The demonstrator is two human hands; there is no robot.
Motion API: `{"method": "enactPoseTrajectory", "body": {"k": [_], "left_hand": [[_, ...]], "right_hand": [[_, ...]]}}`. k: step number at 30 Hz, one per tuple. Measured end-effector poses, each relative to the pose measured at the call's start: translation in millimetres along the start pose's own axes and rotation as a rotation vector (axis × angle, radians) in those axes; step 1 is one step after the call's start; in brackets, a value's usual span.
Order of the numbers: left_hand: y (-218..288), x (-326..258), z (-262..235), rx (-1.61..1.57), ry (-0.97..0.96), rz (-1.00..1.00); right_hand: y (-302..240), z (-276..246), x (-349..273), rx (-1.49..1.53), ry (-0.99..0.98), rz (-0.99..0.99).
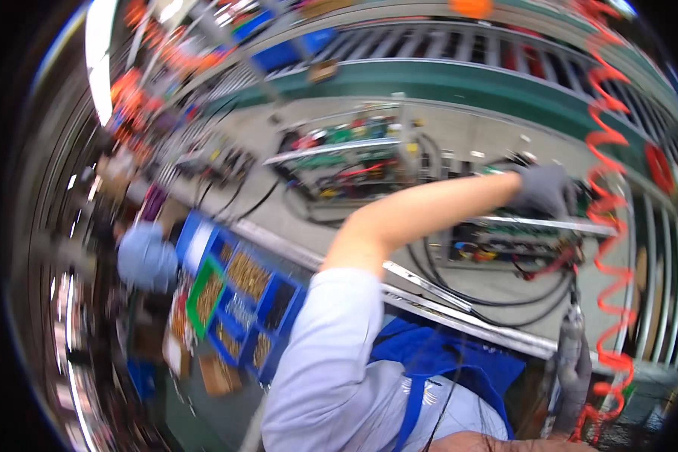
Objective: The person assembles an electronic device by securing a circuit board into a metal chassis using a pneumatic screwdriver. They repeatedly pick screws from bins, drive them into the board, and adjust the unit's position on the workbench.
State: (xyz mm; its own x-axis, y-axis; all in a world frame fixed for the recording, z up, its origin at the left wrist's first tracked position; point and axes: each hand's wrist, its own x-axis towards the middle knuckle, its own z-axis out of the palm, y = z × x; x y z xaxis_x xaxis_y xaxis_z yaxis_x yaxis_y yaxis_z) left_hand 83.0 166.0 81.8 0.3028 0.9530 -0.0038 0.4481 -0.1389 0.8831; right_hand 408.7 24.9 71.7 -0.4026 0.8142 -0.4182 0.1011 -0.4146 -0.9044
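Note:
My left arm, in a light blue sleeve, reaches across the bench to the right. The grey-gloved left hand (542, 190) is on the upper part of an open electronics unit (497, 245) with a metal rail, circuit parts and wires. Its fingers are blurred and partly hidden, so their grip does not show. Low at the right, my right hand (582, 365), also grey-gloved, is closed round a slim grey power screwdriver (571, 331). The tool stands nearly upright, its tip toward the unit's right front corner.
A red coiled hose (614, 286) hangs at the right. Another open electronics unit (346, 162) stands further left on the bench. Black cables (497, 303) loop along the front edge. Blue bins (282, 305) hold small fasteners. A person in a blue cap (147, 256) is at the left.

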Motion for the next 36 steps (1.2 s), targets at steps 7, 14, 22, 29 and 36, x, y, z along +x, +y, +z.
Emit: {"method": "enactPoseTrajectory", "body": {"k": [7,14,22,29,36], "left_hand": [[0.0,-22.0,-6.2,0.04,0.054,-0.122],[-14.2,-10.6,-4.2,-0.009,0.054,0.01],[-1.2,-20.4,-11.7,0.039,-0.039,-0.054],[7.0,-28.2,-15.5,-0.326,0.301,-0.106],[-9.3,-172.5,-60.8,-1.254,0.482,0.338]], "right_hand": [[27.6,-35.4,18.3,-0.027,-0.174,-0.064],[-7.4,-0.5,3.2,-0.005,-0.065,-0.047],[-43.5,-10.6,-0.4,-0.025,-0.272,0.049],[-49.2,-7.3,5.8,-0.089,-0.283,0.069],[31.0,-53.9,25.6,0.181,-0.328,-0.105]]}}
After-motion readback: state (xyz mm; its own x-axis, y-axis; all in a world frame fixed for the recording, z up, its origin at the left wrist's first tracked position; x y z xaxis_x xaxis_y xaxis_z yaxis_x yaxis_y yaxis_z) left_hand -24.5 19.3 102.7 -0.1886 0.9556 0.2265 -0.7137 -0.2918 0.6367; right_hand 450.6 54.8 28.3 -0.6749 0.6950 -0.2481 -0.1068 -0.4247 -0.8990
